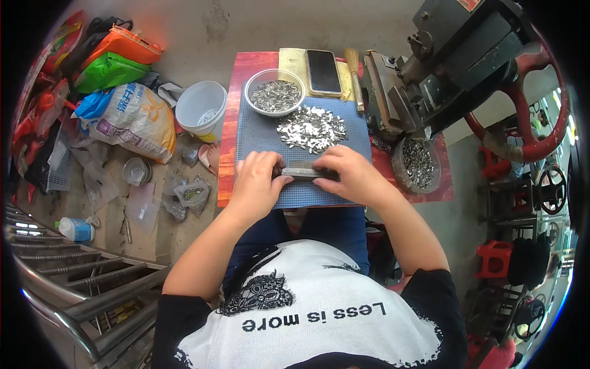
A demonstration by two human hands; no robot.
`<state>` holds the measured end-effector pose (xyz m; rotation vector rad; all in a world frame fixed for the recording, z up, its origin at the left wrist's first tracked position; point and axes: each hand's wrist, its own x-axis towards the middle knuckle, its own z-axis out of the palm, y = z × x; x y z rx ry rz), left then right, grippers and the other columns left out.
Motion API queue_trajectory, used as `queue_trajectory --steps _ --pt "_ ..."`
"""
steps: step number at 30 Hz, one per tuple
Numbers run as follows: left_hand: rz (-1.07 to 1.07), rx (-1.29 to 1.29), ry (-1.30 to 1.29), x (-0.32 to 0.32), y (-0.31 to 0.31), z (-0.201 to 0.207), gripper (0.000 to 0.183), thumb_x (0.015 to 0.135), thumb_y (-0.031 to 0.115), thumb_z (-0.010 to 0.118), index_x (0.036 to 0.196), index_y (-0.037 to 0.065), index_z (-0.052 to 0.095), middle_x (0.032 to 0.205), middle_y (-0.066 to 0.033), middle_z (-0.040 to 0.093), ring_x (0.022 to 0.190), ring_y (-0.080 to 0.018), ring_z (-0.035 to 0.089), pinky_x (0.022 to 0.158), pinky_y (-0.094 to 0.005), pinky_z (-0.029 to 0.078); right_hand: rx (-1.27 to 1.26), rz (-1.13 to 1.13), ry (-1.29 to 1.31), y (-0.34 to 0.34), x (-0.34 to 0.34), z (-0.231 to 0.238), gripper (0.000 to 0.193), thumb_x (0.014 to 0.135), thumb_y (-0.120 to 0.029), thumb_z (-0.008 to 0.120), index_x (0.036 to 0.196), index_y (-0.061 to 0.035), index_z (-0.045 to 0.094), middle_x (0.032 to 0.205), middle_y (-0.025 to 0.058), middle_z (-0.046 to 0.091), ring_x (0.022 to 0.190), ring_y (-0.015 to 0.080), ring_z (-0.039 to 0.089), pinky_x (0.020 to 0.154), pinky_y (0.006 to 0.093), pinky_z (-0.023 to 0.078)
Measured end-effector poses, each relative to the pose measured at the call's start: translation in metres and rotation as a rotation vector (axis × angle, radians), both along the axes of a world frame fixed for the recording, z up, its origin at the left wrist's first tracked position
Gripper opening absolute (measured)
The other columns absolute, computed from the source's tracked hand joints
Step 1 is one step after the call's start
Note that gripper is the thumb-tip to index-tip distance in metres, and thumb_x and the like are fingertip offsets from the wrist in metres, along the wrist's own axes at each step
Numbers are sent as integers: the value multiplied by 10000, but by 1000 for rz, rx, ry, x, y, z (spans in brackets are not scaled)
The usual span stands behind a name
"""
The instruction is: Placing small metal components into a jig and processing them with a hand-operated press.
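My left hand (252, 183) and my right hand (356, 175) pinch opposite ends of a short, narrow grey metal bar (297, 172), with a dark edge behind it. It lies crosswise low over a blue-grey ribbed mat (252, 132). Just beyond my fingers, a loose pile of small whitish and silver pieces (312, 129) is spread on the mat. Farther back, a white round bowl (275, 92) holds many small silvery pieces. My fingers partly hide the bar's ends, so its full shape cannot be made out.
A phone (323, 72) and a brush (353, 67) lie at the table's back. To the right stand a dark machine press (455, 61) with a red handwheel and a tub of metal pieces (418, 165). Left are a white bucket (201, 106), bags (126, 120) and a metal rack (92, 301).
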<state>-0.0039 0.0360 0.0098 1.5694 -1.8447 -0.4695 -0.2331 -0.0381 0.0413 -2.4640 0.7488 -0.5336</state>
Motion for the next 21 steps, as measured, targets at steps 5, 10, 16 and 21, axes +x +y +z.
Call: queue_trajectory --steps 5,10,16,21 --pt "-127 90 8 -6 -21 20 239 830 166 757 990 54 619 937 -89 644 966 -302 583 856 -416 401 52 -45 6 -2 -15 13 201 798 -137 753 933 -7 680 884 135 626 882 321 607 789 397 510" --pt "-227 -128 266 -48 -77 58 669 721 202 871 1265 2 537 1155 -151 607 1109 -274 580 972 -389 470 119 -442 -294 -17 -49 64 243 784 -140 761 924 31 660 843 136 631 749 222 635 679 330 507" --pt "-307 -154 305 -152 -147 59 1249 570 346 956 1513 -56 242 1453 -268 416 1385 -401 389 1171 -429 323 -327 -868 -167 -50 -96 74 245 778 -168 748 882 32 650 835 185 646 742 338 641 684 413 516" --pt "-351 -135 361 -175 -166 43 1280 555 365 928 1526 -50 205 1431 -278 421 1365 -409 398 1153 -459 322 -255 -880 -86 -54 -96 70 254 781 -190 732 883 35 672 862 202 662 804 381 654 743 447 525"
